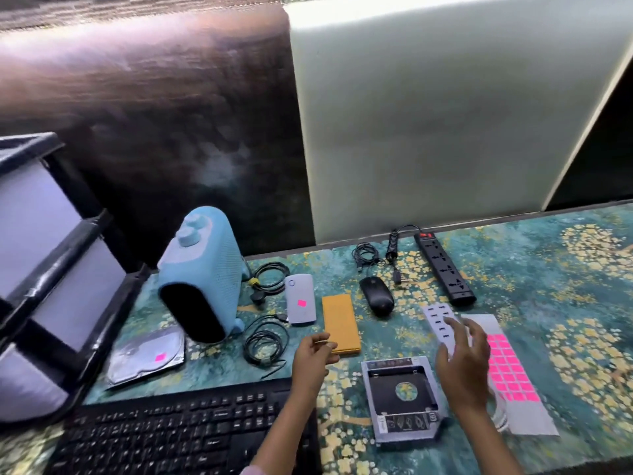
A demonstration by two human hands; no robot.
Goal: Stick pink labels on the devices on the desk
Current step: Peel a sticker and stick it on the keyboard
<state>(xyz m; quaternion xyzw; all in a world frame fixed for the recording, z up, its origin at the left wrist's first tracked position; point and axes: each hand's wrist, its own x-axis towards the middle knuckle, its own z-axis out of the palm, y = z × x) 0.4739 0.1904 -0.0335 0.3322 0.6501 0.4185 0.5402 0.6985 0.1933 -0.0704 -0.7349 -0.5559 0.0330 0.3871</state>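
Note:
A sheet of pink labels [510, 371] lies on the desk at the right. My right hand [462, 361] hovers over its left edge and over a white USB hub [436, 318], fingers spread and relaxed. My left hand [313, 354] is beside the near end of an orange device [340, 322], fingers loosely curled; I cannot tell whether it pinches anything. A white power bank [300, 298] and a silver disc pouch [147, 354] each carry a pink label. A blue heater [202, 272], black mouse [376, 295], power strip [443, 265] and drive caddy [402, 395] show no label.
A black keyboard [178, 433] lies along the near edge. Coiled cables [265, 344] sit between the heater and the orange device. A black-framed drawer unit [44, 262] stands at the left. A dark panel and a pale partition [428, 114] close off the back of the desk.

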